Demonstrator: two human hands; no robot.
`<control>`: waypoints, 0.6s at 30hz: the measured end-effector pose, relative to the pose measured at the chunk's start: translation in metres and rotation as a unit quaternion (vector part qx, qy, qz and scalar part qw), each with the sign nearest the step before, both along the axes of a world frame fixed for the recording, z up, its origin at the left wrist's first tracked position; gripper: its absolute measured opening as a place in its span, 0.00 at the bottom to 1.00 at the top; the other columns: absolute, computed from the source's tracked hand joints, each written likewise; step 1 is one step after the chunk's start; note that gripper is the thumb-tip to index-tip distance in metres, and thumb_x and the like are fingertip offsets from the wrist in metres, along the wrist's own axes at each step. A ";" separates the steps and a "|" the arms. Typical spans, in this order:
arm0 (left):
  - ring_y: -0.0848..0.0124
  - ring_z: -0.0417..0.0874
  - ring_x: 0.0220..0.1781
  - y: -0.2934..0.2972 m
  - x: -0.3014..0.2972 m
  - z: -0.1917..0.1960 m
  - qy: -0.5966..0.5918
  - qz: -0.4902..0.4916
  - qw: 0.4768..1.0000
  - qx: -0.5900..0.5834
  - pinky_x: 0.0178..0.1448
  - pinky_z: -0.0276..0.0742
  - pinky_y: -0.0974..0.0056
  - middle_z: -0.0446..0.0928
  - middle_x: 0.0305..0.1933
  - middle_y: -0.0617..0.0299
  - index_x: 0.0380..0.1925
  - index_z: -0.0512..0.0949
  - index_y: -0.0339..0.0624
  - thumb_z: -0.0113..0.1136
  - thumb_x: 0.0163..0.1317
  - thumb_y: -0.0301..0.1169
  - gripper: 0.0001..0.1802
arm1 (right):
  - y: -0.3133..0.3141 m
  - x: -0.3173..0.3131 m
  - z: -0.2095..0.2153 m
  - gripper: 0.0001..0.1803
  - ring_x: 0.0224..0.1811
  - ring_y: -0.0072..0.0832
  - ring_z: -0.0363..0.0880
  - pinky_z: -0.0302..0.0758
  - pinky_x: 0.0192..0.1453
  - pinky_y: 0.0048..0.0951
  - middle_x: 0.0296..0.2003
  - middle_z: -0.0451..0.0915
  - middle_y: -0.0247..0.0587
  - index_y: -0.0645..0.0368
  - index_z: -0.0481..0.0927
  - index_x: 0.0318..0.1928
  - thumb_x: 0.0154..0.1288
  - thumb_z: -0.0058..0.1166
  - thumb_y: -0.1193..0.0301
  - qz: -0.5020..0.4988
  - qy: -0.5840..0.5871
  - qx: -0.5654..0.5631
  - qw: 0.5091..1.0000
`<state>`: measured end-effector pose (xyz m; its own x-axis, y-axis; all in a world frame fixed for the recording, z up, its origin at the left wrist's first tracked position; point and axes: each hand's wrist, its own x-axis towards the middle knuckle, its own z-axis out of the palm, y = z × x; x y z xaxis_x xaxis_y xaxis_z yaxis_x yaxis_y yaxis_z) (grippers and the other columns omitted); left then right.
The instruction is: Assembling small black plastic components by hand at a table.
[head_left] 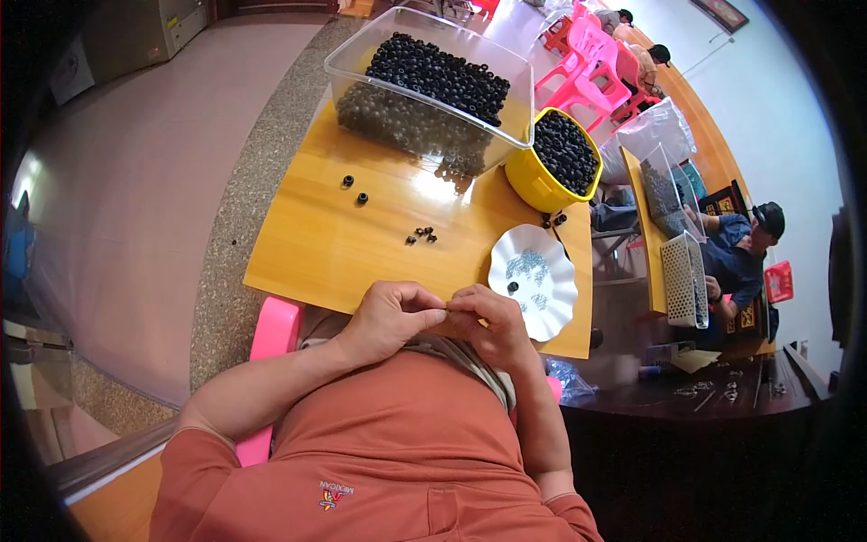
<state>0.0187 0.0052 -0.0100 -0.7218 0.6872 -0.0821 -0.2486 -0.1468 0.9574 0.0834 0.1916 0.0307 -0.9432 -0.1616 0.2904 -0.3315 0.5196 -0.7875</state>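
Observation:
My left hand point(388, 316) and my right hand point(492, 325) meet above my lap at the table's near edge. Thumb and fingers of each are pinched together, fingertips touching. Whatever lies between them is too small to make out. Beside my right hand is a white scalloped plate point(566, 289) with small pale, shiny pieces point(526, 266) and one black ring-like part point(513, 287). Several small dark pieces point(421, 237) lie in a cluster beyond my hands. Farther left sit two round black parts point(355, 190).
A clear plastic bin point(518, 122) of black parts stands at the wooden table's point(307, 235) far side. Right of it is a yellow tub point(528, 179) filled with similar parts. A co-worker point(736, 244) sits at right near a white perforated basket point(684, 280). Pink chairs point(591, 68) stand behind.

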 end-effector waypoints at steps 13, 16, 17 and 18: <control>0.76 0.82 0.34 0.000 -0.003 0.001 -0.134 0.020 0.988 0.072 0.41 0.81 0.71 0.81 0.34 0.61 0.36 0.79 0.35 0.63 0.60 0.23 0.05 | -0.007 -0.002 -0.030 0.06 0.38 0.24 0.78 0.73 0.43 0.22 0.35 0.81 0.41 0.68 0.81 0.38 0.59 0.58 0.83 -0.047 -0.033 -0.189 0.980; 0.74 0.83 0.35 0.000 -0.003 0.000 -0.159 0.027 0.982 0.096 0.42 0.83 0.70 0.81 0.34 0.60 0.36 0.79 0.35 0.63 0.60 0.23 0.05 | -0.012 -0.001 -0.033 0.06 0.38 0.24 0.77 0.73 0.43 0.22 0.35 0.81 0.40 0.68 0.81 0.38 0.60 0.58 0.82 -0.072 -0.034 -0.209 0.975; 0.74 0.83 0.35 0.000 -0.003 0.000 -0.165 0.031 0.981 0.100 0.42 0.83 0.70 0.81 0.34 0.60 0.36 0.79 0.35 0.63 0.60 0.23 0.05 | -0.015 0.000 -0.032 0.06 0.39 0.23 0.77 0.73 0.43 0.21 0.36 0.81 0.40 0.68 0.81 0.39 0.60 0.58 0.82 -0.081 -0.039 -0.222 0.971; 0.74 0.83 0.35 0.000 -0.003 0.000 -0.172 0.034 0.979 0.103 0.42 0.83 0.69 0.81 0.34 0.60 0.36 0.79 0.35 0.63 0.60 0.23 0.05 | -0.016 0.000 -0.031 0.06 0.39 0.22 0.77 0.73 0.44 0.21 0.36 0.81 0.39 0.68 0.81 0.39 0.61 0.58 0.82 -0.090 -0.043 -0.235 0.967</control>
